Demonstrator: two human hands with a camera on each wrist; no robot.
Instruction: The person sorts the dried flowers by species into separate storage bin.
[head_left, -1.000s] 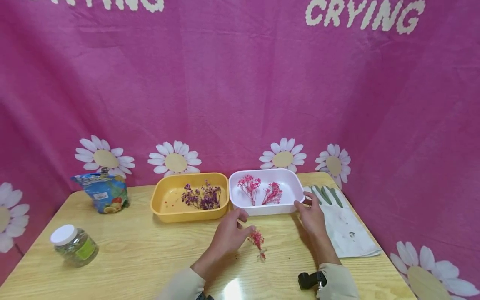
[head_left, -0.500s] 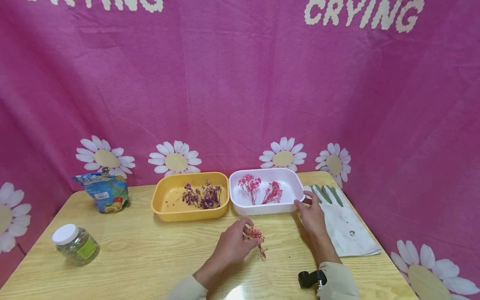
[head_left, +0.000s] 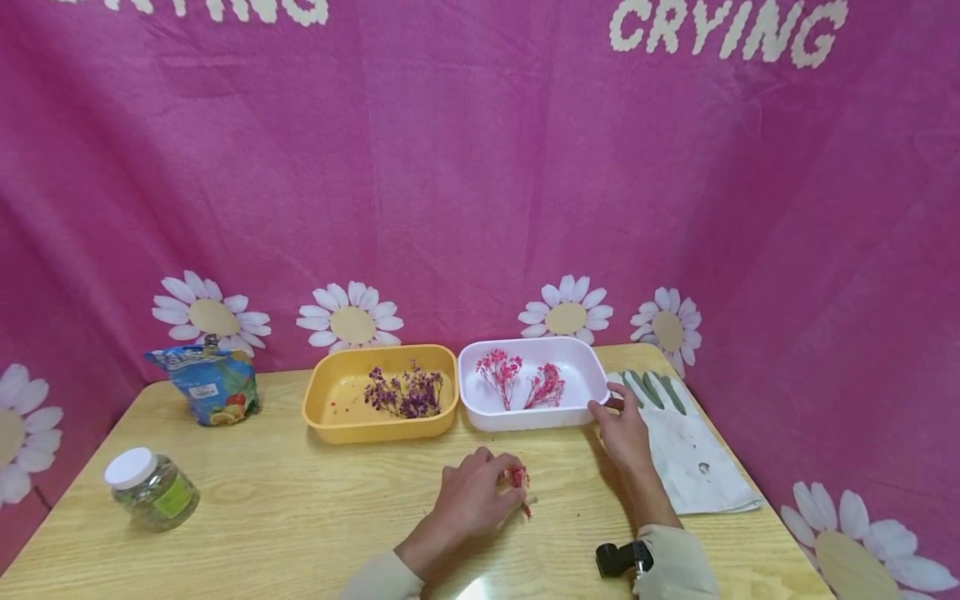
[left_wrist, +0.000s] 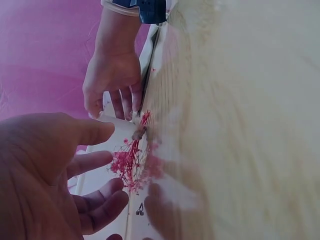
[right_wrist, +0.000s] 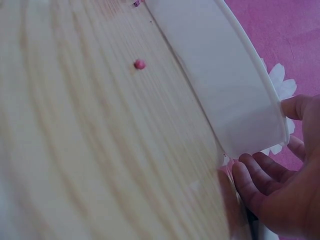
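Observation:
A small sprig of dried pink flowers lies on the wooden table in front of the white tray. My left hand is over it, and in the left wrist view the loosely bent fingers and thumb stand apart beside the pink flower sprig. My right hand grips the near right corner of the white tray. In the right wrist view the thumb is at the rim of the white tray, with fingers against its end wall. Two pink sprigs lie inside that tray.
Left of the white tray is a yellow tray with purple dried flowers. A blue bag and a lidded jar stand at the left. On the right, green pods lie on a white cloth.
My left hand has moved right and nearer to me, from beside the loose pink sprig to over it. The right hand stays on the tray corner.

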